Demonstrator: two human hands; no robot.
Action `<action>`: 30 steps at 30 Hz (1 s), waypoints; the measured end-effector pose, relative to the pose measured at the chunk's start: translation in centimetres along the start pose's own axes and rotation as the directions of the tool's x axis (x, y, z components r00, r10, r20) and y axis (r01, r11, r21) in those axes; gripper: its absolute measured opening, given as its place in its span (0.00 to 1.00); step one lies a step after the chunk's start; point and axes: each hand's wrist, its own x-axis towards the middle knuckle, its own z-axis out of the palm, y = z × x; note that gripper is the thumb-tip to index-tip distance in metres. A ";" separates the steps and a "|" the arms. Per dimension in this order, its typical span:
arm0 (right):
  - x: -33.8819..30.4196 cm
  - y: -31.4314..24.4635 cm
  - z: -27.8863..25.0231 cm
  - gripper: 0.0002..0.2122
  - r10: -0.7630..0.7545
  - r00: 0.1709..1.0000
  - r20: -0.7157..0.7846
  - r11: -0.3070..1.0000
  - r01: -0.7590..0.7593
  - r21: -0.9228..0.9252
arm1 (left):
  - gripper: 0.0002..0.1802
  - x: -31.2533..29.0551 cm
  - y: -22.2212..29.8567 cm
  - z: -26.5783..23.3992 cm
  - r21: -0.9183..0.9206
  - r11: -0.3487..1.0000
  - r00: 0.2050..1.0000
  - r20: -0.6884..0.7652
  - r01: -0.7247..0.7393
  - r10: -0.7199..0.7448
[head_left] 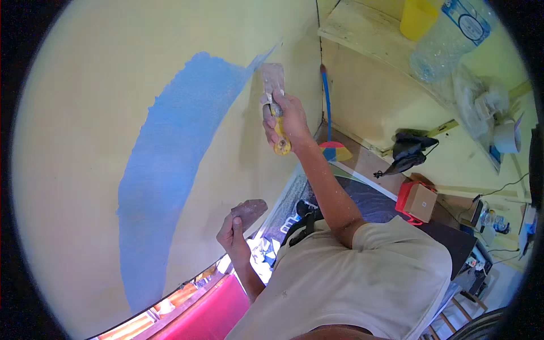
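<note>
My right hand (290,120) is wrapped round the yellow handle of a putty knife (273,78), its broad, smeared blade pointing up along the cream wall (73,141). A long curved blue patch (170,147) runs down the wall, and its thin upper tip ends beside the blade. Whether the blade touches the wall I cannot tell. Lower down, my left hand (233,235) grips a flat, dull brown piece (249,212) with angled edges; its exact kind does not show. My left hand is in front of the wall, below the putty knife.
A shelf (368,28) at upper right bears a yellow container (418,20) and a large clear plastic bottle (447,42). A broom (327,107) leans in the corner. A black bag (409,152) hangs above a red-and-brown box (420,202). A pink surface (212,311) lies at lower left.
</note>
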 end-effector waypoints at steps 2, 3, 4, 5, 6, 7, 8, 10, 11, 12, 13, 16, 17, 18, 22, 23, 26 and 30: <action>0.7 0.2 0.2 0.17 0.017 1.000 0.011 1.000 -0.017 0.018 | 0.16 0.0 -0.1 0.0 -0.017 1.000 1.000 -0.008 0.011 -0.011; 1.0 0.2 0.3 0.18 0.026 1.000 0.017 0.999 -0.026 0.030 | 0.16 -0.1 0.0 0.2 -0.015 1.000 0.999 -0.026 0.024 -0.024; 1.6 0.1 0.4 0.18 0.032 0.999 0.020 0.999 -0.033 0.033 | 0.16 -0.1 -0.1 0.4 -0.015 0.999 0.998 -0.045 0.038 -0.038; 2.4 -0.3 0.5 0.17 -0.006 1.000 -0.018 0.997 0.007 0.074 | 0.16 0.1 0.0 0.5 -0.012 0.999 0.998 -0.050 0.041 -0.041; 2.9 -0.6 0.5 0.16 -0.044 0.997 -0.059 0.992 0.050 0.114 | 0.16 0.3 0.2 0.5 0.001 0.999 0.998 -0.049 0.044 -0.044; 2.8 -0.5 0.7 0.16 -0.035 0.998 -0.055 0.992 0.041 0.118 | 0.16 0.3 0.4 0.3 0.015 0.999 0.998 -0.051 0.049 -0.048; 2.4 -0.5 0.8 0.16 0.000 1.000 -0.027 0.995 0.003 0.100 | 0.16 0.2 0.5 0.2 0.020 0.998 0.997 -0.059 0.052 -0.051; 1.7 -0.4 1.0 0.16 0.038 0.999 -0.001 0.996 -0.038 0.081 | 0.16 0.0 0.6 0.3 0.035 0.999 0.999 -0.050 0.000 0.002; 1.4 -0.3 1.0 0.16 0.059 0.998 0.021 0.989 -0.061 0.137 | 0.16 0.0 0.7 0.4 0.036 0.999 0.999 -0.052 0.003 -0.001; 1.2 -0.3 0.9 0.16 0.079 0.996 0.043 0.978 -0.086 0.192 | 0.16 0.3 0.8 0.4 0.039 0.999 0.999 -0.050 0.013 -0.011; 1.6 -0.4 0.6 0.16 0.082 0.996 0.041 0.977 -0.088 0.193 | 0.16 0.5 1.0 0.5 0.043 0.999 0.999 -0.048 0.024 -0.022; 2.4 -0.6 0.1 0.15 0.125 0.980 0.153 0.911 -0.174 0.373 | 0.18 0.6 0.7 0.6 0.072 0.996 0.997 -0.060 0.050 -0.046; 1.9 -0.4 0.1 0.15 0.162 0.973 0.164 0.908 -0.212 0.362 | 0.18 0.7 0.6 0.7 0.051 0.998 0.997 -0.064 0.034 -0.031; 1.7 -0.3 0.1 0.15 0.198 0.964 0.176 0.903 -0.249 0.349 | 0.18 0.9 0.5 0.7 0.030 0.999 0.998 -0.068 0.018 -0.016; 2.8 -0.8 -0.7 0.14 0.124 0.977 0.176 0.873 -0.192 0.449 | 0.18 1.1 0.9 0.5 0.053 0.998 0.999 -0.036 0.040 -0.038; 2.0 -0.6 -0.7 0.14 0.168 0.965 0.203 0.878 -0.240 0.414 | 0.18 1.2 1.0 0.5 0.071 0.997 0.999 -0.037 0.034 -0.032; 2.4 -1.0 -1.0 0.14 0.198 0.956 0.216 0.881 -0.270 0.388 | 0.17 1.5 0.8 1.0 0.030 1.000 0.998 -0.055 -0.007 0.008; 2.6 -1.0 -1.2 0.13 0.201 0.942 0.268 0.833 -0.309 0.459 | 0.16 2.1 1.0 0.8 0.061 0.998 1.000 -0.023 0.012 -0.011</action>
